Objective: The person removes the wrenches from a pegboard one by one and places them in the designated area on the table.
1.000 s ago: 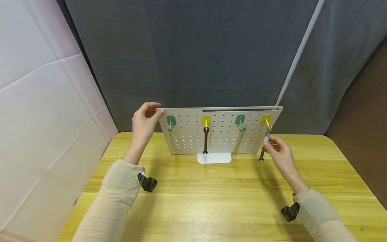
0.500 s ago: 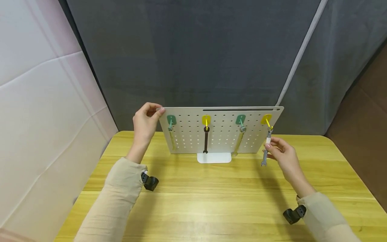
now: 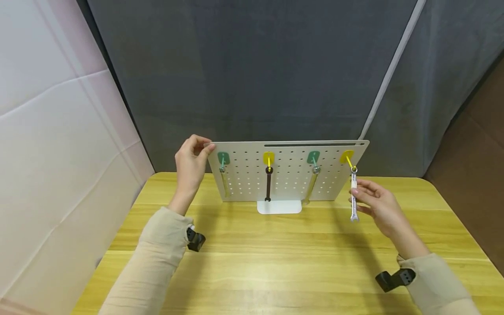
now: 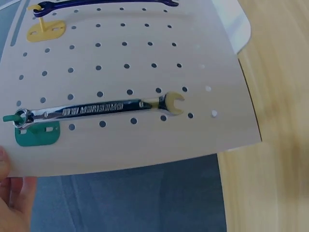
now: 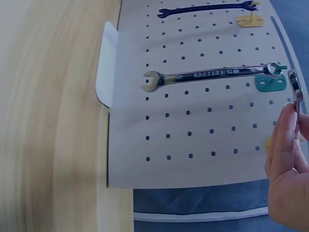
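Observation:
My left hand [image 3: 190, 164] pinches the top left corner of a white pegboard [image 3: 244, 192] between thumb and fingers. With thumb and fingers, my right hand [image 3: 379, 205] pinches a silver combination wrench [image 3: 354, 199] at the rightmost yellow hook [image 3: 347, 156]. The wrench's ring end is at the hook's tip, and I cannot tell whether it is still around it. Its open end points down toward me, away from the board. In the right wrist view, the fingers hide most of this wrench [image 5: 295, 87] and the yellow hook.
A silver wrench [image 4: 91, 110] hangs on the left green hook [image 4: 38, 134]. A dark wrench [image 3: 268, 186] hangs from the middle yellow hook [image 3: 268, 157], another silver wrench [image 5: 217, 74] from the right green hook [image 5: 270, 82]. The board's white foot [image 3: 279, 207] stands on the wooden table [image 3: 252, 262].
My right hand has moved right and toward me with the wrench. The wrench's lower end has swung right and outward, its ring end shifting to the hook's tip. My left hand stays at the corner.

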Demonstrator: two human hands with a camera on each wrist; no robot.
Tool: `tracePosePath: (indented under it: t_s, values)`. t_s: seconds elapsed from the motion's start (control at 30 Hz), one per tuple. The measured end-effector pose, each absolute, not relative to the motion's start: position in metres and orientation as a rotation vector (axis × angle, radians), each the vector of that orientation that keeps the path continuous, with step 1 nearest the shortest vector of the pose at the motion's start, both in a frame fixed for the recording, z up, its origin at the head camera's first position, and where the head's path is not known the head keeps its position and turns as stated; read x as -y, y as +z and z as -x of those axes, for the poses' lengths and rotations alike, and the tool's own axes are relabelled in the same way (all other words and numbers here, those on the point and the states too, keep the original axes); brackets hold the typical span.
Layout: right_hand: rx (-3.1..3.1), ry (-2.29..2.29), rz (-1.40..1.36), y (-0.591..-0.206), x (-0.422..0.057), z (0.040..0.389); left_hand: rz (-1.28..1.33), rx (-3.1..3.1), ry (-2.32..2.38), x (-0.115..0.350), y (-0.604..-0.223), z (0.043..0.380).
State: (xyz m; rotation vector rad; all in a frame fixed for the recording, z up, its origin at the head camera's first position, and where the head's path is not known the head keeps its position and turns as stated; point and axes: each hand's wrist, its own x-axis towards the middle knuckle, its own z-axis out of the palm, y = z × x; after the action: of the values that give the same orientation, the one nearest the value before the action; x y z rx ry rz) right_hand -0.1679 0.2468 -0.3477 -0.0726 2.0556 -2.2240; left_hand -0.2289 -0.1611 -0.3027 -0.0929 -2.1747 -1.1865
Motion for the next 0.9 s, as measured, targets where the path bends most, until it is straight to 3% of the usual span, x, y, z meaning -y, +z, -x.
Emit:
tracePosePath:
  t_s: [0.9]
  values:
    - [-2.078,-2.206,0.132,-0.354,-0.254,0.164,0.119,2.343,-1.149,0.167,-0.293,0.228]
